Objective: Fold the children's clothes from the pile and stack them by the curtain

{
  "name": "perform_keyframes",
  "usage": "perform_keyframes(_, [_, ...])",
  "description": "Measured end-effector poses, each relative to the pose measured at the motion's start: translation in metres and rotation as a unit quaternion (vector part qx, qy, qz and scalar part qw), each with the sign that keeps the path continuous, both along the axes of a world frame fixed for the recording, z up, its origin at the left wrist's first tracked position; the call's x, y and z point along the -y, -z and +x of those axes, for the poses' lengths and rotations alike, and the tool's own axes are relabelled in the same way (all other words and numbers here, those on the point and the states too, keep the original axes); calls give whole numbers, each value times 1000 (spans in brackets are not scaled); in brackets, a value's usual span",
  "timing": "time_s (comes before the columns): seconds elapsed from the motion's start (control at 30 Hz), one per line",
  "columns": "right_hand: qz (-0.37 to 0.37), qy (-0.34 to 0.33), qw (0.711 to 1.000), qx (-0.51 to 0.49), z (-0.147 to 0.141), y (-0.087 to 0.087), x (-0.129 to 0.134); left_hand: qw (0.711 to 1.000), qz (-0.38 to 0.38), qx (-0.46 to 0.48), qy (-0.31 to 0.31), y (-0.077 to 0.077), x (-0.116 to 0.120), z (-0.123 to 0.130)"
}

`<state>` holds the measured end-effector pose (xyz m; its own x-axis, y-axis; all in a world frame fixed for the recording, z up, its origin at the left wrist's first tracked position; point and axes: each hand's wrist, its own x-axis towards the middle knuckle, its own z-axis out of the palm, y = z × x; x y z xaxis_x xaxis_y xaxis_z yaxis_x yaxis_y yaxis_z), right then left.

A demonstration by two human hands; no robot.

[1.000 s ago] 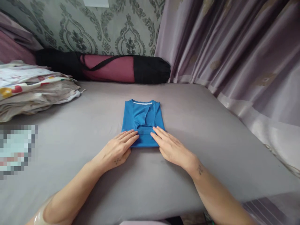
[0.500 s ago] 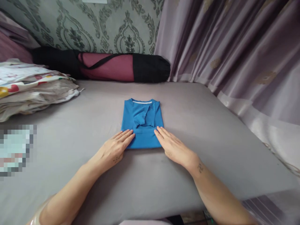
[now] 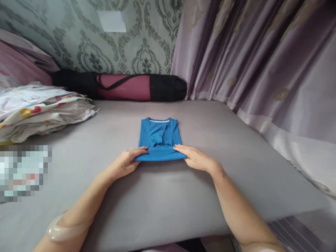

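Observation:
A partly folded blue shirt (image 3: pixel 164 134) lies on the grey bed sheet (image 3: pixel 168 203), its white-lined collar at the far end. At the shirt's near left corner, my left hand (image 3: pixel 130 161) grips the folded edge, fingers on top and thumb hidden beneath. My right hand (image 3: pixel 194 156) has hold of the near right corner in the same way. Between the two hands the near edge is slightly raised from the sheet.
A black and maroon rolled bag (image 3: pixel 126 87) lies along the patterned wall. Crumpled light cloths (image 3: pixel 49 108) are piled at the left, above a blurred-out object. Purple curtains (image 3: pixel 252 63) hang at the right.
Both hands have gone from lying flat on the shirt to gripping its near corners. The near edge has come up off the sheet. The view has tilted up slightly.

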<state>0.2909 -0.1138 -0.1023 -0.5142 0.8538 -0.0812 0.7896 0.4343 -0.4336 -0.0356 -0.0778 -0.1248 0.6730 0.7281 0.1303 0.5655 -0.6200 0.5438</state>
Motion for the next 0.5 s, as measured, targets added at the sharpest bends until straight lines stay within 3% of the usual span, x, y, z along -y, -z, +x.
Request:
perform_keyframes(0.13, [0, 11, 999, -33, 5, -6, -1, 999, -40, 6, -28, -11, -3, -1])
perform_keyframes(0.27, [29, 13, 999, -27, 5, -14, 17, 998, 47, -2, 29, -21, 4, -9])
perform_keyframes(0.37, [34, -5, 999, -16, 5, -20, 43, 995, 80, -14, 58, -33, 24, -16])
perform_keyframes(0.5, [3, -14, 1000, -17, 7, -33, 75, 997, 58, -8, 53, -48, 57, -23])
